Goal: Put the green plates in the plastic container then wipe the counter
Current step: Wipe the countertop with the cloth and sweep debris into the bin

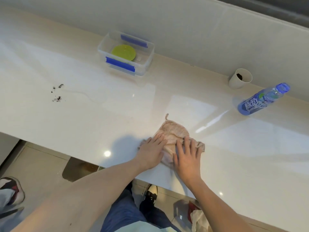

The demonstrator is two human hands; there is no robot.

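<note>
A green plate (123, 52) lies inside the clear plastic container (145, 64) with blue clips, at the back of the white counter (83, 118). A pinkish cloth (173, 132) is spread on the counter near its front edge. My left hand (151, 152) lies flat on the cloth's left part, fingers together. My right hand (187, 156) presses flat on its right part with fingers spread. Dark crumbs (57, 92) and a thin water trail sit on the counter to the left.
A white paper cup (240, 78) with dark residue stands by the back wall at right. A blue drink bottle (262, 99) stands beside it. Below the counter edge are tiled floor, shoes and a bin with rubbish.
</note>
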